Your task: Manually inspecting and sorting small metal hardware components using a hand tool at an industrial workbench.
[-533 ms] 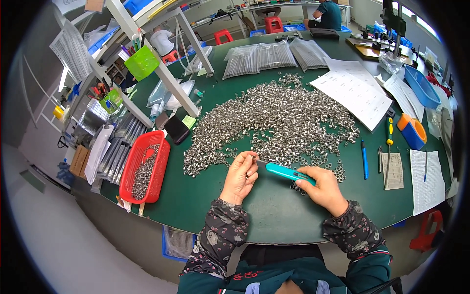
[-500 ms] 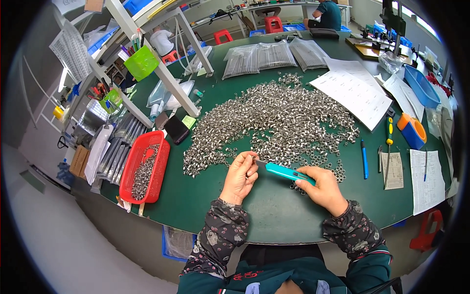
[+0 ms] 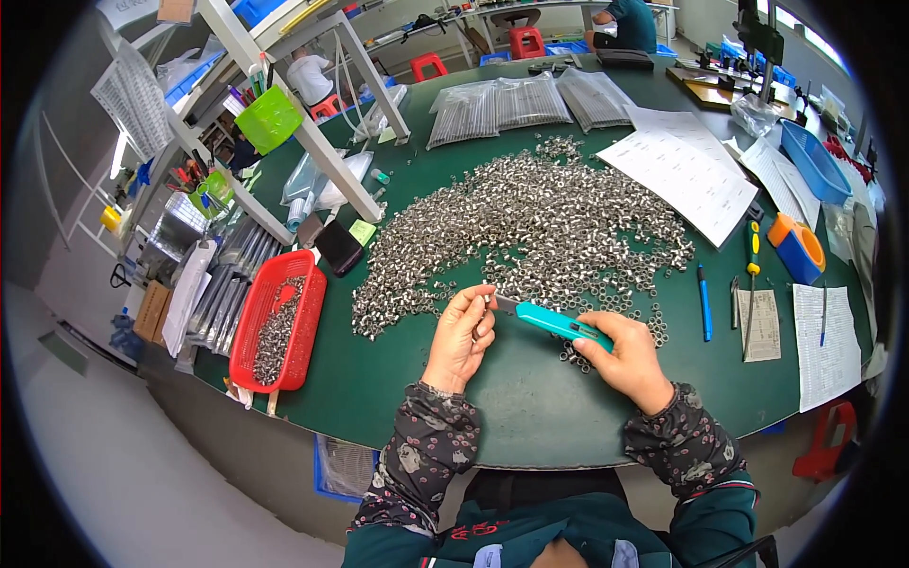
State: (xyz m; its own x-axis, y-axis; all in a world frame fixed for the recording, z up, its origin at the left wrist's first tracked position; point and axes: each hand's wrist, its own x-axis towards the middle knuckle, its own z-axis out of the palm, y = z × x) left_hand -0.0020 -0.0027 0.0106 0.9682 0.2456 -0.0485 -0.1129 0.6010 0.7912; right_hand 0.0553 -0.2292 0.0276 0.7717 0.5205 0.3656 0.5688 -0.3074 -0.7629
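Teal cutter (image 3: 563,324): since the earlier frame, its front end has risen a little in our view, so it now slants more steeply down to the right; our left hand (image 3: 459,341) has lifted slightly with it.
Left hand: narrow, thumb and fingertips pinched together on a small metal piece (image 3: 487,299), the palm side partly turned toward us.
Right hand (image 3: 625,358): closed around the rear of the cutter's handle, with the thumb lying along it.
Blade (image 3: 506,305): extended from the cutter, pointing left, its end right by our left fingertips; we cannot tell whether it touches the small metal piece.
Cutter's place: between our two hands, above the tabletop (image 3: 540,417), its rear in the right hand and its front near the left.
Pile of metal rings (image 3: 530,218): spread broadly just beyond both hands.
Loose rings (image 3: 576,358): a small cluster beside our right hand, below the cutter's handle.
Red basket (image 3: 311,331): well apart from our left hand, at the tabletop's left edge, with small metal parts inside.
Blue pen (image 3: 704,303): to the right of our right hand, lying near a yellow-handled screwdriver (image 3: 754,248).
Paper sheets (image 3: 686,185): beyond our right hand, overlapping at the pile's right side.
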